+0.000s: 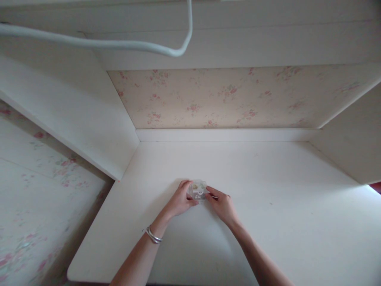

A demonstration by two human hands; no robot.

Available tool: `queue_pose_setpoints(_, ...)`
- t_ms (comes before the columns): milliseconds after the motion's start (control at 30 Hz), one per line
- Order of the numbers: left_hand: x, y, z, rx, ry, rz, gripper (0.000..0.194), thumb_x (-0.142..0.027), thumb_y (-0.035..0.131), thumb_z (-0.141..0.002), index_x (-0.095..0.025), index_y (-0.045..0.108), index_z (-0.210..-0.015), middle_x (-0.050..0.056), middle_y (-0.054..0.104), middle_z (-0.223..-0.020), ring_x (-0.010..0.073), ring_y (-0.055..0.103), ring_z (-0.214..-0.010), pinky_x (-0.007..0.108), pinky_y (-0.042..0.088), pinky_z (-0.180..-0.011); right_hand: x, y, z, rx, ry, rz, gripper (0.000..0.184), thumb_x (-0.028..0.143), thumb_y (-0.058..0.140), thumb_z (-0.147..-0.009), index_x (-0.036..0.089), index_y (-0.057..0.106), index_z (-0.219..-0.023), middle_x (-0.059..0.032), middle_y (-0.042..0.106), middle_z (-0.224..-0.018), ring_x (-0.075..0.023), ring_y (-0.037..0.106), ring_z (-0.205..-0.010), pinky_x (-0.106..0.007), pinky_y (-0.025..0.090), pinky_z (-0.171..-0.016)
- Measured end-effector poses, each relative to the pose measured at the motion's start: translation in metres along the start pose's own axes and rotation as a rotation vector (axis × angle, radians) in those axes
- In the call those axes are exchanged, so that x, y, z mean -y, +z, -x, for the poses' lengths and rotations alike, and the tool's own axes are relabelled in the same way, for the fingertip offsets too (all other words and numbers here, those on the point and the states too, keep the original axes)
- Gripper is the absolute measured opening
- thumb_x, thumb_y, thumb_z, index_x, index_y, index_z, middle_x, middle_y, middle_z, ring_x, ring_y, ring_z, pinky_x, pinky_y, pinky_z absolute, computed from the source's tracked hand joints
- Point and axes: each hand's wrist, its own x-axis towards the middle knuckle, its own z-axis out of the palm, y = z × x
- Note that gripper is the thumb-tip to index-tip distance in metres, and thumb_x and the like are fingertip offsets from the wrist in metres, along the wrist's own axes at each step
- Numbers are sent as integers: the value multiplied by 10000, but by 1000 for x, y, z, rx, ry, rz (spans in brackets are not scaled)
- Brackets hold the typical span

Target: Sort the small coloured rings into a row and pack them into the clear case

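Observation:
A small clear plastic box with small pale and yellowish pieces showing through it is held above or on the white desk; I cannot tell whether it touches the surface. My left hand grips its left side, thumb at the near edge and fingers at the far edge. At the right side, my right hand pinches the box with its fingertips. What the pieces inside are is too small to make out. A silver bangle circles the left wrist.
The white desktop spreads around both hands. White side panels rise at the left and the right. Behind is floral wallpaper. Overhead at the upper left runs a bent white tube.

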Motion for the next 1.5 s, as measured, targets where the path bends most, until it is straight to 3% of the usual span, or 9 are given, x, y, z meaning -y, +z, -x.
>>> queue_pose_setpoints(267, 1, -1, -2, -20, 50, -126, 730, -200, 774, -611, -219, 465, -1272, 105, 428, -1290, 228, 538, -1026, 318, 539, -771, 0, -2, -2, 23, -142, 123, 250, 294, 554, -817, 279, 702, -1018, -1, 639, -1141, -225, 592, -1078, -385, 428, -984)
queue_pose_setpoints(467, 8, -2, 0, 18, -3, -52, 865, -304, 788, -606, -208, 365, -1354, 137, 330, -1374, 115, 581, -752, 292, 548, -687, 2, -10, -8, 89, -152, 87, 385, 267, 546, -800, 254, 616, -1179, -39, 535, -1300, -165, 670, -808, -317, 551, -768)
queue_pose_setpoints(567, 12, 0, -1, -5, -10, -36, 895, -352, 777, -624, -209, 323, -1382, 151, 300, -1391, 67, 549, -653, 298, 545, -683, 4, -13, -11, 110, -227, 184, 429, 222, 493, -832, 267, 551, -1255, -27, 506, -1330, -180, 637, -962, -340, 491, -903)
queue_pose_setpoints(667, 12, 1, -3, -2, -9, -47, 797, -371, 752, -652, -210, 393, -1346, 135, 331, -1373, 65, 534, -647, 302, 540, -689, 5, -15, -14, 172, -270, 288, 448, 193, 454, -854, 268, 513, -1291, -10, 513, -1322, -201, 530, -1159, -354, 411, -1001)
queue_pose_setpoints(867, 1, -1, -4, 10, -11, -122, 765, -364, 758, -640, -222, 441, -1322, 118, 399, -1323, 126, 567, -732, 322, 536, -726, 1, -14, -14, 227, -329, 351, 442, 201, 397, -896, 261, 471, -1328, -7, 453, -1370, -190, 483, -1210, -346, 374, -1033)
queue_pose_setpoints(1067, 4, 0, -3, 13, -12, -119, 791, -380, 750, -652, -210, 406, -1344, 125, 386, -1334, 123, 570, -732, 315, 534, -729, -2, -15, -11, 209, -286, 288, 451, 270, 406, -913, 269, 417, -1365, -12, 435, -1388, -188, 457, -1233, -352, 361, -1046)
queue_pose_setpoints(1233, 14, 4, -1, -15, -4, -87, 868, -343, 772, -632, -209, 347, -1377, 141, 370, -1355, 80, 544, -647, 290, 535, -669, -10, -19, -5, 247, -252, 149, 551, 324, 492, -878, 285, 335, -1405, -41, 355, -1441, -196, 578, -1090, -360, 460, -952)
queue_pose_setpoints(1500, 9, 4, -1, -18, -6, -102, 789, -289, 768, -641, -214, 404, -1337, 119, 379, -1340, 73, 544, -633, 284, 540, -653, -13, -17, -6, 256, -213, 70, 568, 284, 561, -833, 296, 390, -1374, -44, 428, -1394, -214, 584, -1081, -383, 477, -934)
